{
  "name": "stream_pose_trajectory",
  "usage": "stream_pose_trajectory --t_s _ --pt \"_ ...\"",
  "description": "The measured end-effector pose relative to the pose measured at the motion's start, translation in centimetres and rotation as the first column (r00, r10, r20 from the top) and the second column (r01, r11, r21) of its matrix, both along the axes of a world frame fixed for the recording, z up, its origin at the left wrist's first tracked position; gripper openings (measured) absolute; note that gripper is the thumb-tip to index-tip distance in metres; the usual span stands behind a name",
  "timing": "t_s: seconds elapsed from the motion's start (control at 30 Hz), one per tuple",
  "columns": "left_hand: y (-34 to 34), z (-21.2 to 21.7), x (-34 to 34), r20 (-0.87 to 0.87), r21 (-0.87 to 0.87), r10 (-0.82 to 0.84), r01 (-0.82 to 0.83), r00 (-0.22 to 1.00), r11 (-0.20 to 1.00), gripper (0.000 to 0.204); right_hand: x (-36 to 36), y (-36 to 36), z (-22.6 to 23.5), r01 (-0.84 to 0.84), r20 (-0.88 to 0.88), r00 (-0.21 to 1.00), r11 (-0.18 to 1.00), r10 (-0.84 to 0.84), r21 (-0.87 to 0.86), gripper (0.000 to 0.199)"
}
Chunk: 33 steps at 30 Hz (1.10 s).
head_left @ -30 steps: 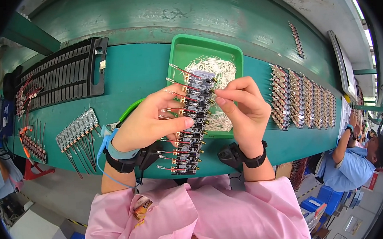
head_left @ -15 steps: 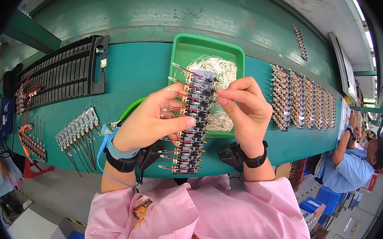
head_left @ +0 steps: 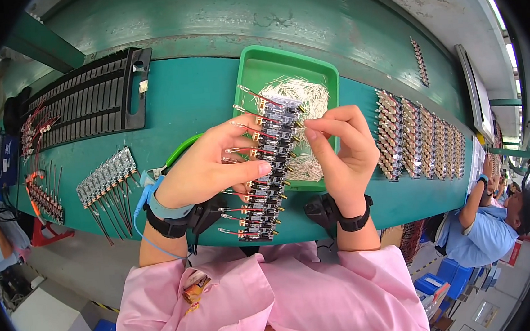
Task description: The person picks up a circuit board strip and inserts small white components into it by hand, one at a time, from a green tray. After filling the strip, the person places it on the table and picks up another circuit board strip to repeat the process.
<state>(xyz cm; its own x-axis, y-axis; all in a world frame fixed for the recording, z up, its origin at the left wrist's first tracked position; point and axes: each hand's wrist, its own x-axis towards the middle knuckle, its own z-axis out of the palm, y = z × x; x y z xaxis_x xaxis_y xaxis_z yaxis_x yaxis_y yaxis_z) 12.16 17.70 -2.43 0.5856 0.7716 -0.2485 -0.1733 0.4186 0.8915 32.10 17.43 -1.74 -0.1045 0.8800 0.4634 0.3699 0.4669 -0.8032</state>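
Observation:
My left hand [head_left: 206,167] is closed on a long strip of small circuit boards [head_left: 275,186], its thumb lying across the face of the strip. Short red and black leads with pale tips stick out along the strip's left edge; small brass-coloured parts line the right edge. Close to those parts, near the strip's upper end, my right hand [head_left: 346,150] has thumb and forefinger brought together. Whatever may be between these fingertips is too small to make out. Behind the strip stands a green tray [head_left: 257,63] with a heap of thin white pieces [head_left: 303,94].
Several filled board strips [head_left: 412,138] lie in rows at right. On the left are a black slotted rack [head_left: 86,102], a board panel with wires [head_left: 107,178] and a red-handled tool [head_left: 33,184]. A blue cord [head_left: 141,215] runs from my left wrist. A co-worker [head_left: 488,229] sits at right.
My right hand's fingertips have shifted slightly right, a little away from the strip's edge. My left hand and the strip have stayed nearly still.

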Motion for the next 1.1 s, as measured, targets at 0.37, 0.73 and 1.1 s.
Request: stream_pose_trajectory --t_s 0.37,0.73,1.1 --pt "0.1 -0.1 0.0 -0.022 0.006 -0.062 0.062 0.998 0.998 0.037 0.2 0.4 -0.4 0.006 0.009 1.0 0.996 -0.005 -0.086 0.012" --pt "0.7 -0.2 -1.0 0.024 -0.024 0.238 -0.237 0.971 0.971 0.037 1.1 0.1 -0.5 -0.19 0.505 0.769 0.895 0.391 -0.403 0.014" --pt "0.5 0.2 -0.8 0.063 -0.004 0.225 -0.226 0.972 0.974 0.033 0.1 -0.4 -1.2 -0.233 0.6 0.698 0.916 0.391 -0.325 0.008"
